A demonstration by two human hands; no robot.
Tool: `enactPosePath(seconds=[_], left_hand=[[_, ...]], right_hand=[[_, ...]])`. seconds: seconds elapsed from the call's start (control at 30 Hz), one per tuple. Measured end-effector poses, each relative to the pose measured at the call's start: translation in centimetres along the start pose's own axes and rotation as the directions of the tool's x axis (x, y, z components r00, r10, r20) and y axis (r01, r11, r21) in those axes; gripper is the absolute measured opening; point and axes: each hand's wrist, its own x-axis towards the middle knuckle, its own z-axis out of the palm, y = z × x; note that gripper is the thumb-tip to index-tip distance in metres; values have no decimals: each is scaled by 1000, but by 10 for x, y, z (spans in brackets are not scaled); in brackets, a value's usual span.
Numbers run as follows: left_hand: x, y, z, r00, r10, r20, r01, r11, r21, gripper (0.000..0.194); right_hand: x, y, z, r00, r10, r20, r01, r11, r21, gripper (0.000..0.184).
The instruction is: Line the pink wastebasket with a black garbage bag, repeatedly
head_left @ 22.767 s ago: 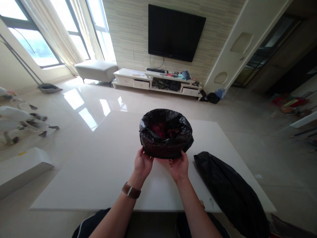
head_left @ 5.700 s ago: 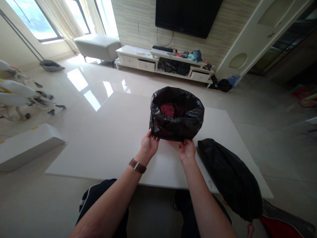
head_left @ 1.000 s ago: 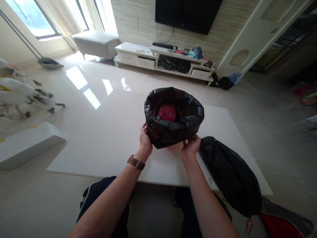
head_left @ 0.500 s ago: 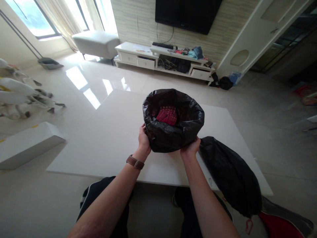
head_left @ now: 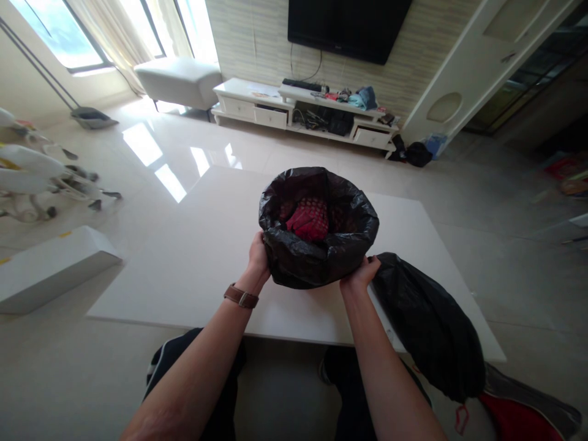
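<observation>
A black plastic bag (head_left: 321, 260) with its rim rolled down stands on the white table (head_left: 193, 269). Red checked cloth (head_left: 309, 219) shows inside its mouth. My left hand (head_left: 257, 257) grips the bag's lower left side, a brown watch on the wrist. My right hand (head_left: 362, 274) grips its lower right side. Both hands are closed on the plastic. A second black bag (head_left: 427, 324), filled and shut, lies on the table's right end and hangs over the near edge.
A long white box (head_left: 50, 266) lies on the floor at left. A white TV cabinet (head_left: 294, 113) with clutter stands against the far wall, a grey ottoman (head_left: 181, 76) beside it. Something red (head_left: 519, 419) sits on the floor at bottom right.
Both hands slid from the bag's near bottom edge out to its sides and drew it slightly toward me. The red cloth sits higher in the mouth.
</observation>
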Motion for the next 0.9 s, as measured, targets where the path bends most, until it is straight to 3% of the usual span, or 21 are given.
enactPosePath(seconds=[0.1,0.17,0.23,0.3,0.47,0.63,0.77,0.9], left_hand=[[6,5,-5,997,73,-29,-71,995,64,11],[10,10,-8,987,163,-18,-161,983,88,14],[12,14,-10,971,237,10,-236,963,130,17],[12,16,-12,973,231,28,-231,953,195,22],[8,11,-17,992,127,-15,-113,921,372,25],[9,12,-19,993,116,-26,-95,906,412,25],[10,14,-18,974,227,-5,-213,919,332,26],[6,12,-15,987,159,10,-154,942,298,27]], right_hand=[[7,-10,-3,996,-2,-94,-7,996,-92,37],[12,-19,-4,988,-117,-105,98,981,-170,34],[14,-26,-5,964,-267,-8,259,945,-201,37],[13,-26,-6,936,-329,127,351,910,-222,43],[15,-10,-12,953,-206,224,293,823,-487,46],[20,-9,-16,921,-261,290,383,748,-542,43],[14,-14,-12,888,-348,301,455,759,-465,47],[8,-12,-8,933,-245,262,340,838,-427,45]])
